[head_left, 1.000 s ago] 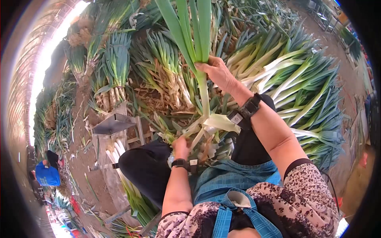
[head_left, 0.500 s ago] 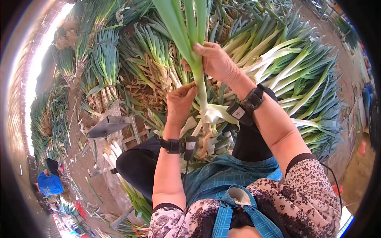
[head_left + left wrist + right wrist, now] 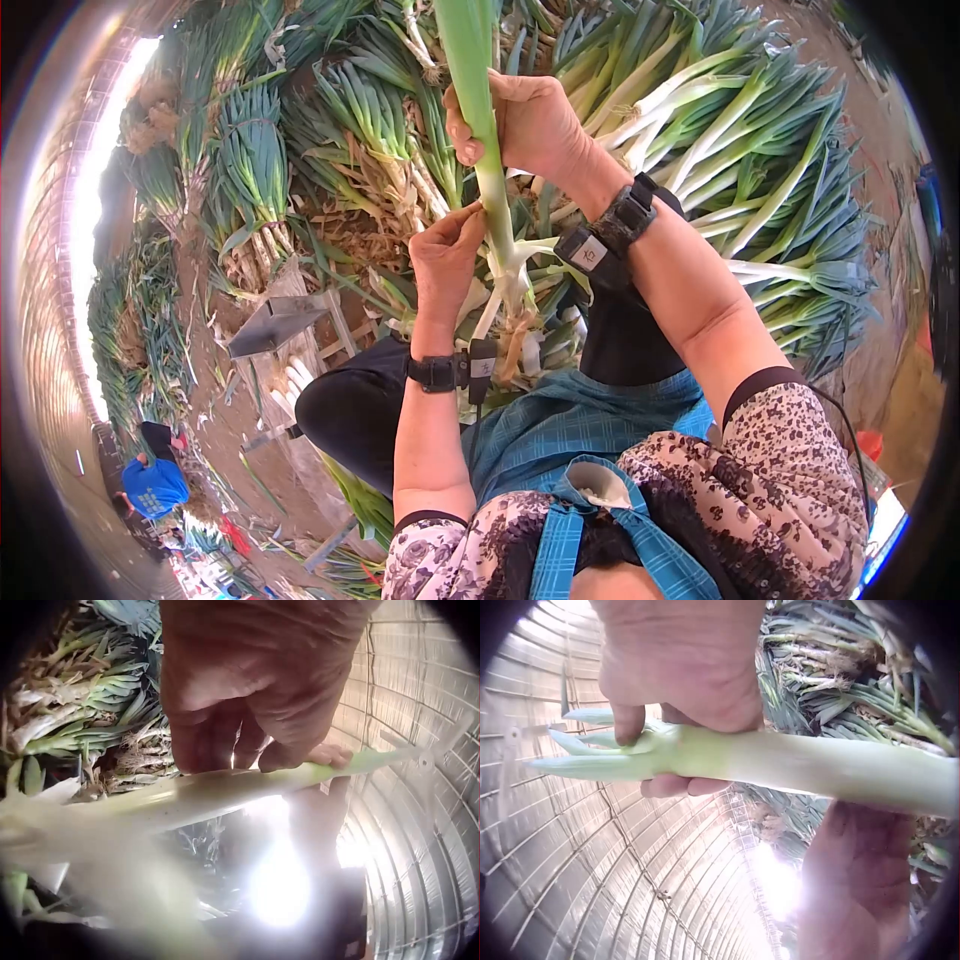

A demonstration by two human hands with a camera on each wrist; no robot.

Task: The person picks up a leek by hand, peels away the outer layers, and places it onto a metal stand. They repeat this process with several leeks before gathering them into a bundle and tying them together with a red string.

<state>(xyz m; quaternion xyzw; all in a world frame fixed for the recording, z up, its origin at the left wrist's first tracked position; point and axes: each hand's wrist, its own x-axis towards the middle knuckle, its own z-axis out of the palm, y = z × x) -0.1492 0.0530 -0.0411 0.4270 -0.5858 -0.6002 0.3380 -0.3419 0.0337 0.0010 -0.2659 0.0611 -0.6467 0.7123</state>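
Observation:
A large green onion (image 3: 493, 185) with a thick pale stalk stands upright in front of me, green leaves at the top. My right hand (image 3: 538, 125) holds it where the leaves begin, thumb on the near side and fingers round behind, as the right wrist view shows. Lower down, my left hand (image 3: 443, 262) pinches the stalk's side between thumb and fingers. In the left wrist view the fingertips sit right at the stalk (image 3: 199, 799). Loosened pale outer layers (image 3: 535, 248) hang off the stalk's lower part, above the lap.
A big heap of pale-stemmed green onions (image 3: 740, 170) lies to the right. Tied bunches (image 3: 250, 160) and dry, unpeeled ones (image 3: 385, 150) lie ahead and left. A metal stand (image 3: 278, 325) is beside the left knee. A person in blue (image 3: 155, 487) is far left.
My left hand has risen from the onion's base to the stalk just below my right hand. The right hand has turned and moved slightly up. Outer layers hang lower at the base.

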